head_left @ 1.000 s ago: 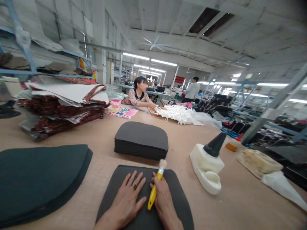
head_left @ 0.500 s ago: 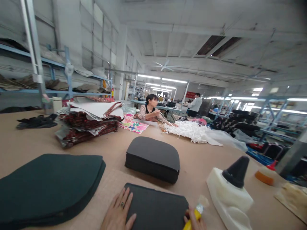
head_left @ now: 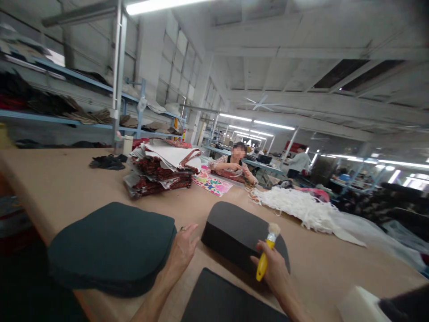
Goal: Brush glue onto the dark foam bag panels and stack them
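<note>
My left hand [head_left: 183,245] is beside the right edge of a dark green stack of rounded pieces [head_left: 114,246], fingers apart and nothing held. A brush with a yellow handle [head_left: 263,264] is gripped in my right hand [head_left: 275,264], its pale bristles pointing up. That hand is over the right part of a thick dark grey stack [head_left: 234,223]. Nearer to me lies a flat dark grey piece [head_left: 224,299], with neither hand on it.
A pile of patterned and white sheets [head_left: 161,165] stands farther back on the table [head_left: 70,183]. Across it sits a person [head_left: 236,165] near white strips [head_left: 298,205]. A white container [head_left: 358,304] is at the lower right.
The view has swung left. My left hand has left the flat grey piece and moved to the green stack. My right hand has risen with the brush from that piece to the thick grey stack.
</note>
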A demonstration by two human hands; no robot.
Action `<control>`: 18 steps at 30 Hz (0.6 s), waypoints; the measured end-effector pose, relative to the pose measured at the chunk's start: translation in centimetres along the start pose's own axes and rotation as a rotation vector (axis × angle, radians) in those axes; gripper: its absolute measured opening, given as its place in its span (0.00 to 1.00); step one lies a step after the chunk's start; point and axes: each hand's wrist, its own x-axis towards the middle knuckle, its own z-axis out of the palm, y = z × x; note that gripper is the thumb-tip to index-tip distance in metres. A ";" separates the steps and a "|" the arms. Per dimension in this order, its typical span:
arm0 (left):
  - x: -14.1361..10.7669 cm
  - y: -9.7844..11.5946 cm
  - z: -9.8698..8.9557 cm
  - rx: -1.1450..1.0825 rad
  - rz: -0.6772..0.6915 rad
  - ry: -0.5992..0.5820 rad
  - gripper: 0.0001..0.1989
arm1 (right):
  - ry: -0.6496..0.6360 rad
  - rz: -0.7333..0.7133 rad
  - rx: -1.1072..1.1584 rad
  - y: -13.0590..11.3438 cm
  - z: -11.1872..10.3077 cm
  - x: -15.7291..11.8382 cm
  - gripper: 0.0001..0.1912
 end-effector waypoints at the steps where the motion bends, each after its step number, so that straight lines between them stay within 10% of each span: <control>1: 0.1 -0.7 -1.1 0.027 -0.025 0.025 0.21 | 0.004 -0.026 0.025 -0.6 0.8 0.6 0.14; 7: -4.2 -5.3 -8.1 0.369 -0.332 -0.253 0.39 | 0.065 -0.127 0.265 -5.9 5.5 -0.8 0.10; 18: -5.7 -6.7 -10.2 0.253 -0.193 -0.186 0.08 | -0.480 0.245 0.801 -20.4 7.8 -0.8 0.16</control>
